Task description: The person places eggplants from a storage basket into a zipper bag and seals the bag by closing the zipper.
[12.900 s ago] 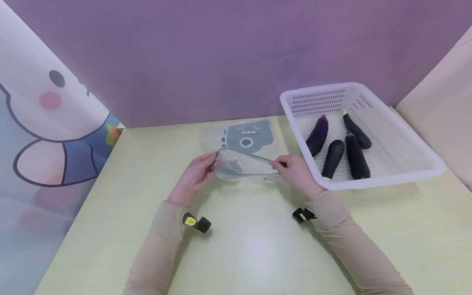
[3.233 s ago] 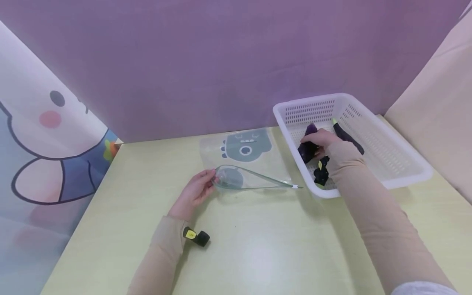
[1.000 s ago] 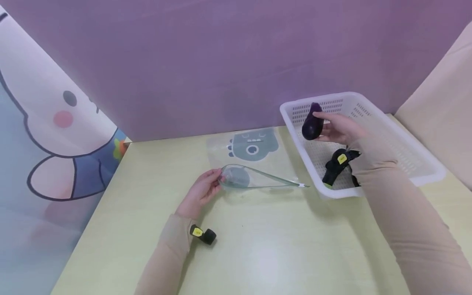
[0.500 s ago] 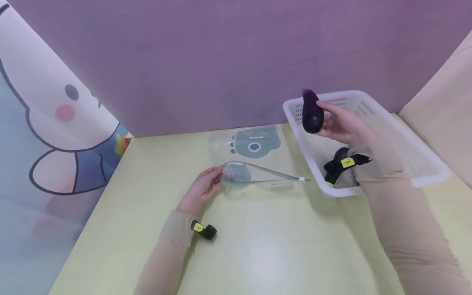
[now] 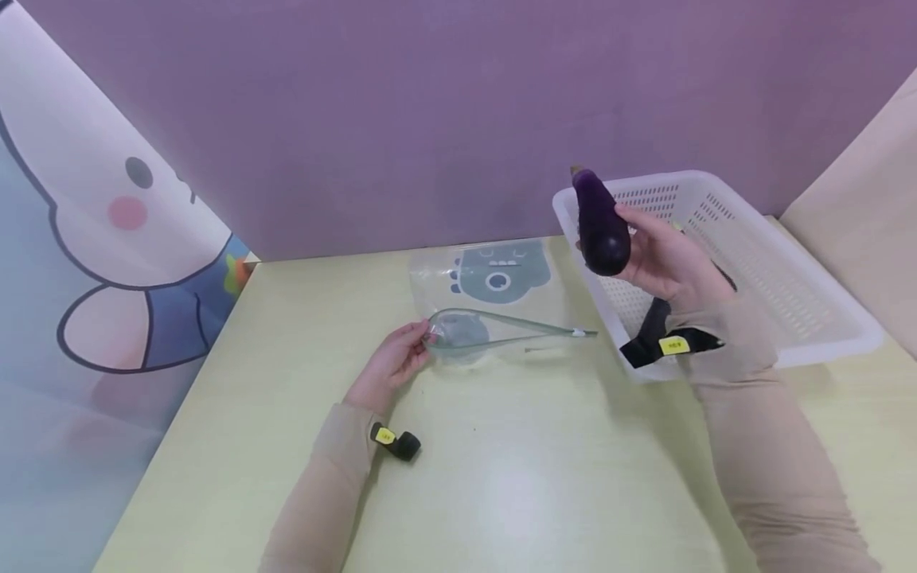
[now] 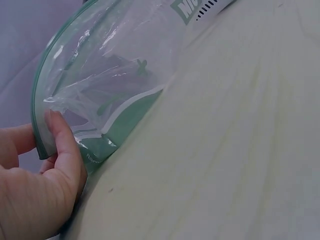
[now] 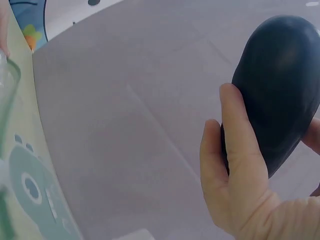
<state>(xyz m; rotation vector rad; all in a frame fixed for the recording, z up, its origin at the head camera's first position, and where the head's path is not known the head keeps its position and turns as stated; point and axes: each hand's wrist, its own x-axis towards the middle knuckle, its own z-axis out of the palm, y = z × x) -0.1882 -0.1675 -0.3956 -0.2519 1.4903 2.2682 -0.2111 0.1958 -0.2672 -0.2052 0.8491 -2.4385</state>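
My left hand (image 5: 390, 366) pinches one end of the mouth of a clear zip bag (image 5: 501, 274) lying on the table. The bag has a green dinosaur print, and its green-edged mouth gapes into a teardrop that narrows to a white slider at the right. In the left wrist view, thumb and finger hold the green zip edge of the plastic bag (image 6: 125, 55). Above the basket's left side, my right hand (image 5: 669, 259) grips a dark purple eggplant (image 5: 602, 231), stem end up and away. The right wrist view shows fingers wrapped along the eggplant (image 7: 280, 90).
A white plastic basket (image 5: 824, 348) stands at the right, its left wall beside the bag. My right forearm mostly hides the other eggplants inside. A purple curtain (image 5: 401, 135) rises behind the table (image 5: 487, 493), and a cartoon-printed cloth (image 5: 107, 318) hangs at the left.
Earlier both hands held the bag's mouth. The right hand then reached into the basket, took an eggplant and lifted it up toward the left rim. The left hand has stayed on the bag.
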